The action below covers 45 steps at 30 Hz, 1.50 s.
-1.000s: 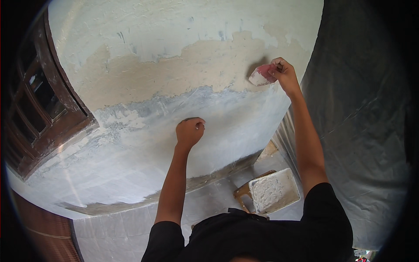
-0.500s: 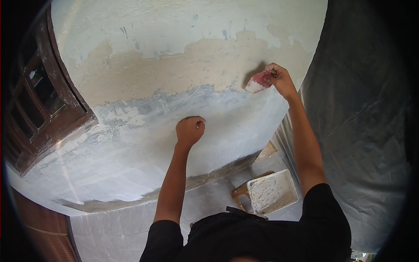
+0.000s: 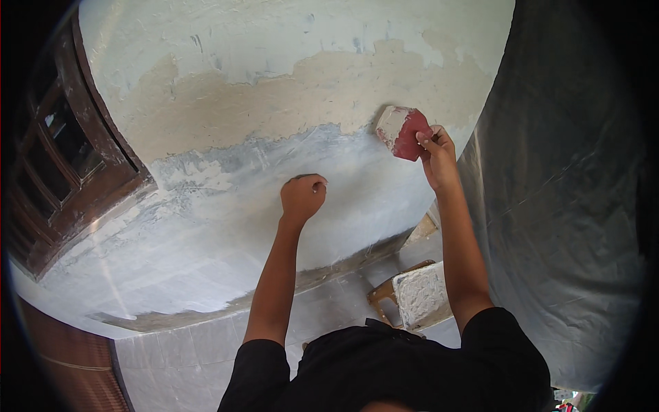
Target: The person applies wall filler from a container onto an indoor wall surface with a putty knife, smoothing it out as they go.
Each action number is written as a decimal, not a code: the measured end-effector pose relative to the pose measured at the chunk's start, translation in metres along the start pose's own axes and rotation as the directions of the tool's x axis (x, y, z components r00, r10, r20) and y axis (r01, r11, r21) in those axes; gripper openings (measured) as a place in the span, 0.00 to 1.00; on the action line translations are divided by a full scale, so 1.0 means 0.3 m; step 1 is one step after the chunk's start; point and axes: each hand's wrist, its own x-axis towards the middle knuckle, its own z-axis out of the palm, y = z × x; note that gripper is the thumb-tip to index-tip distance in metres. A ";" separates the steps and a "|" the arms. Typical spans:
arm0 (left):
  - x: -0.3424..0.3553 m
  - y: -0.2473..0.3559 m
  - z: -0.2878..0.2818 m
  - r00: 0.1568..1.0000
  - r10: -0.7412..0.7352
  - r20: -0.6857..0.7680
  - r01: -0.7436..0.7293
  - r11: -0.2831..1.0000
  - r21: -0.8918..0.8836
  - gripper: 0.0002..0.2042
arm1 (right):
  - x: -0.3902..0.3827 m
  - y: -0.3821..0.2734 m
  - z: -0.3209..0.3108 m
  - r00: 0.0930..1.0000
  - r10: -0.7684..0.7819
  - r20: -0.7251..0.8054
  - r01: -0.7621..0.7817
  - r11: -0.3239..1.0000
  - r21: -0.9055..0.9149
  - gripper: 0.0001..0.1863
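Note:
In my right hand (image 3: 441,161) is a red putty spreader (image 3: 413,136), gripped at its edge between thumb and fingers. Whitish putty coats the spreader's far left side, which is at or very near the wall (image 3: 295,110). A rough beige band runs across that wall, with pale paint above and a smoother whitish-grey layer below. My left hand (image 3: 303,200) is closed in front of the whitish part, left of the spreader. A thin dark edge shows along the top of its curled fingers; what it holds, if anything, I cannot make out.
Low on the right, a tray of white putty (image 3: 420,292) rests on a brownish stool (image 3: 384,302), partly behind my right arm. A brown wooden window (image 3: 75,158) is on the left. Grey plastic sheeting (image 3: 563,220) hangs on the right, and a pale covering (image 3: 185,364) lies on the floor.
My right hand has come lower and the spreader has turned, its broad putty-coated face now showing. My left hand has shifted slightly up and right. My right forearm now covers part of the tray.

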 end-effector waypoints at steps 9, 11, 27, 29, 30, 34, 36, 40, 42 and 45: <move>-0.012 -0.013 -0.003 0.997 0.069 0.021 -0.069 0.998 -0.003 0.08 | -0.151 0.102 0.102 0.990 -0.131 0.053 0.140 0.861 -0.489 0.12; -0.012 -0.017 -0.003 0.997 0.076 0.014 -0.076 0.997 0.009 0.08 | -0.166 0.131 0.116 0.908 -0.375 0.187 0.395 0.617 -0.680 0.11; -0.018 -0.021 -0.005 0.994 0.105 0.017 -0.105 0.994 -0.016 0.06 | -0.125 0.309 0.254 0.598 -0.713 0.366 0.605 0.103 -0.790 0.12; -0.015 -0.021 -0.005 0.994 0.107 0.007 -0.107 0.994 -0.016 0.06 | -0.115 0.316 0.274 0.606 -0.728 0.321 0.564 0.109 -0.818 0.11; -0.015 -0.020 -0.004 0.994 0.111 0.010 -0.111 0.994 -0.014 0.06 | -0.105 0.318 0.280 0.606 -0.730 0.317 0.561 0.110 -0.821 0.11; -0.013 -0.021 -0.007 0.993 0.119 0.017 -0.119 0.993 -0.006 0.06 | -0.067 0.328 0.320 0.587 -0.790 0.175 0.460 0.147 -0.876 0.10; -0.010 -0.018 -0.007 0.992 0.127 0.019 -0.127 0.992 -0.003 0.06 | -0.051 0.333 0.342 0.587 -0.797 0.139 0.427 0.159 -0.890 0.09; -0.010 -0.011 -0.009 0.996 0.068 0.052 -0.065 0.997 -0.047 0.07 | -0.024 0.362 0.381 0.591 -0.800 0.101 0.406 0.187 -0.895 0.10; -0.012 -0.009 -0.015 0.996 0.065 0.058 -0.062 0.997 -0.047 0.07 | -0.020 0.373 0.399 0.587 -0.802 0.112 0.431 0.193 -0.881 0.10; -0.014 -0.010 -0.018 0.995 0.072 0.066 -0.068 0.996 -0.056 0.07 | -0.026 0.396 0.400 0.611 -0.779 0.141 0.457 0.201 -0.866 0.10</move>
